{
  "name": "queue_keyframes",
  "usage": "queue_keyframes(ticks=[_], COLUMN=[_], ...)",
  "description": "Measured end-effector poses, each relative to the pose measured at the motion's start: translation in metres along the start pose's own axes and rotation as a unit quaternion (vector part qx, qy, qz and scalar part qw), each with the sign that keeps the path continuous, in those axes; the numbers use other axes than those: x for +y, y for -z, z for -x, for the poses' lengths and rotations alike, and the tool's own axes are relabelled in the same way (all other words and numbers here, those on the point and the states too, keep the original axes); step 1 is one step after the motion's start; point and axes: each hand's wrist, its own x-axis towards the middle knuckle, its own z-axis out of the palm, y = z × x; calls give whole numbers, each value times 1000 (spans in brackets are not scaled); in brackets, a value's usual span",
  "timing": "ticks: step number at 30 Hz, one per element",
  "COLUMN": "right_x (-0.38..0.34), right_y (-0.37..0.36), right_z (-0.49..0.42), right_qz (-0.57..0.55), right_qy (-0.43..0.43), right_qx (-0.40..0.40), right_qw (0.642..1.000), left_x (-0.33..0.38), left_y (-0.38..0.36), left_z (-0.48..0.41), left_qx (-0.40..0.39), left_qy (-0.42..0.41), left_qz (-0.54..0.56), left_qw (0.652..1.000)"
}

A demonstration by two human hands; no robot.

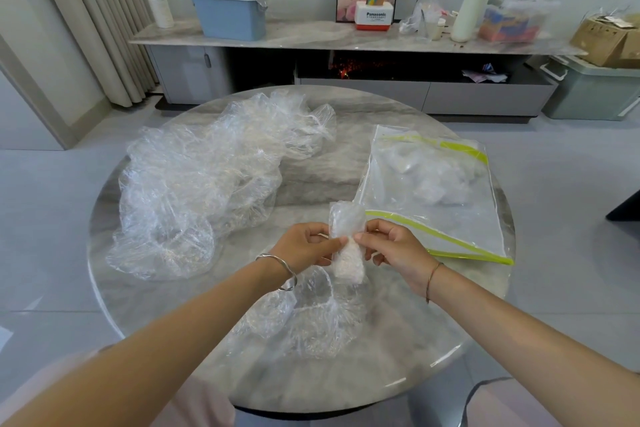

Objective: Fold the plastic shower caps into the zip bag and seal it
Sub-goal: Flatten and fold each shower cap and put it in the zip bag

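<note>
Fingers partly behind folded shower cap

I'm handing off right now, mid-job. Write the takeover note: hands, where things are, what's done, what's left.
Left grip and right grip: both pinch one rolled shower cap above the table.
Zip bag: lies flat on the right, with folded caps already inside. I cannot tell if the zip is closed.
Loose cap: lies below the hands. Unfolded pile: on the left.
Left to do: bag this cap, fold and bag the rest, seal.
</note>
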Motion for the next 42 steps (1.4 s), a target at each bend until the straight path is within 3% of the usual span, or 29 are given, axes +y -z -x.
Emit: queue_keyframes(ticks=[7,13,17,20,24,28,34,36,37,39,42], right_x=[-10,-12,-10,-10,-15,-11,-14,-15,-14,-13,-11], right_y=[1,0,4,5,8,15,31,38,43,51,60], right_z=[4,6,9,11,15,18,16,14,14,13,15], right_qz=[-92,27,114,84,-66,-78,-123,-139,-144,-144,-132], right_qy=[53,143,204,174,48,-19,-13,-15,-15,-17,-25], right_qx=[-12,13,45,51,29,-15,88,116,126,137,144], right_qw=[994,989,971,980,996,997,988,983,982,980,980], left_x=[15,21,19,16,17,21,30,30,27,14,-5], left_y=[7,9,5,-1,-8,-17,-27,-28,-30,-33,-38], left_z=[3,4,4,3,0,-3,-22,-38,-47,-66,-91], left_qx=[-21,-36,-48,-17,27,42,1,30,63,127,98], left_qy=[56,117,113,70,-2,-40,13,37,29,-40,-145], left_qz=[160,238,153,115,112,113,167,182,156,-18,-334], left_qw=[985,964,980,991,993,992,986,982,985,991,926])
